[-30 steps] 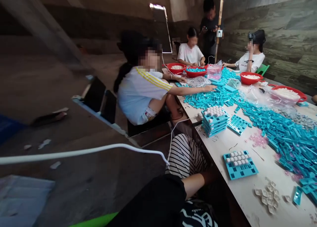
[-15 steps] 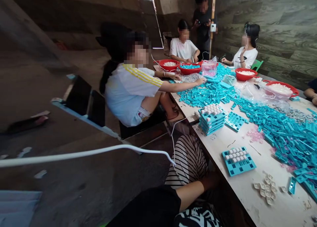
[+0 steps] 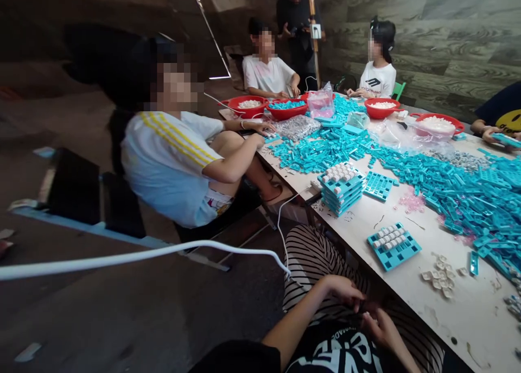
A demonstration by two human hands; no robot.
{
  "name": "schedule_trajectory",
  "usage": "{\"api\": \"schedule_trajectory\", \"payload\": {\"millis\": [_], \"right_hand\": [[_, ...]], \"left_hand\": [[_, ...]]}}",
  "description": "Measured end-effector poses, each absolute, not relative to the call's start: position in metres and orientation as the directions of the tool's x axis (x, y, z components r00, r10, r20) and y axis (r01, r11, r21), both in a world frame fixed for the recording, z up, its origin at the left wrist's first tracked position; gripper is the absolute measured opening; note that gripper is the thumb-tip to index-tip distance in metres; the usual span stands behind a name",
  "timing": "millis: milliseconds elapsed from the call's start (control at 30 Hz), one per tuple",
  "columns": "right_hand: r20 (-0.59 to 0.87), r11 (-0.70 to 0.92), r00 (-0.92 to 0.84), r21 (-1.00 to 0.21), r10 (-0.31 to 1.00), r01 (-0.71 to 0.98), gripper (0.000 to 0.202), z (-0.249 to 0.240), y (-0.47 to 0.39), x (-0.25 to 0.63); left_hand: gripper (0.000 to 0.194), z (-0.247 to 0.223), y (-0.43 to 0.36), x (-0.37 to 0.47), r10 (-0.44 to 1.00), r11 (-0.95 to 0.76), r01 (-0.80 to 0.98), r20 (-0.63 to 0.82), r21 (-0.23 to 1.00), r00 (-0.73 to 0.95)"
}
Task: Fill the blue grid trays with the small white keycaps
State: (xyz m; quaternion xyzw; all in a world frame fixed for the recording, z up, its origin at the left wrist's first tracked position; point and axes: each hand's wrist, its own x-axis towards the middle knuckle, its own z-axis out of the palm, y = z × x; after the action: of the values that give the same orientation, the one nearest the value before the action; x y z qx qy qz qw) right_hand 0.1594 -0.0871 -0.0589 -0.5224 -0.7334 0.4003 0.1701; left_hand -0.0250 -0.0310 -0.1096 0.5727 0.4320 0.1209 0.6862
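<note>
Over my lap, below the table edge, my left hand [image 3: 345,290] has its fingers curled inward. Close by, my right hand [image 3: 380,325] is closed, thumb and fingers together. A tiny pale spot shows at the right fingertips, too small to name; shadow hides what either hand may hold. On the table nearest my hands lies a blue board with square holes [image 3: 394,259], carrying rows of white key caps [image 3: 389,236]. Beside it is a cluster of small clear square pieces [image 3: 440,275]. Farther off stands a stack of blue boards [image 3: 342,194], topped with white caps.
Loose blue parts [image 3: 448,194] cover much of the table [image 3: 459,313]. Red basins [image 3: 382,108] hold white or blue pieces. A co-worker [image 3: 171,161] sits at my left; others are farther round the table. A white cable [image 3: 163,252] crosses in front of me.
Both my hands have come into view over my lap. My view has shifted, and the co-worker at the left has drawn an arm back from the pile.
</note>
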Motion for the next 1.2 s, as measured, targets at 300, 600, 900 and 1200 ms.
{"api": "schedule_trajectory", "payload": {"millis": [300, 600, 900, 1200], "right_hand": [[-0.113, 0.092, -0.31, -0.811, 0.944, 0.577, 0.033, -0.021, -0.072, 0.155], [0.099, 0.192, -0.19, -0.796, 0.977, 0.574, 0.036, -0.003, -0.06, 0.151], [0.186, 0.32, -0.283, -0.766, 0.941, 0.557, 0.031, 0.004, -0.057, 0.156], [0.177, 0.237, -0.16, -0.623, 0.971, 0.745, 0.03, 0.009, -0.009, 0.177]], "left_hand": [[0.049, -0.027, -0.06, -0.027, 0.749, 0.348, 0.094, -0.337, 0.933, 0.571], [0.035, -0.014, -0.057, -0.016, 0.9, 0.383, -0.238, -0.301, 0.893, 0.316], [0.045, -0.014, -0.061, 0.006, 0.919, 0.383, -0.283, -0.33, 0.879, 0.217], [0.03, -0.006, -0.039, -0.003, 0.996, -0.047, 0.543, -0.001, 0.838, 0.088]]}}
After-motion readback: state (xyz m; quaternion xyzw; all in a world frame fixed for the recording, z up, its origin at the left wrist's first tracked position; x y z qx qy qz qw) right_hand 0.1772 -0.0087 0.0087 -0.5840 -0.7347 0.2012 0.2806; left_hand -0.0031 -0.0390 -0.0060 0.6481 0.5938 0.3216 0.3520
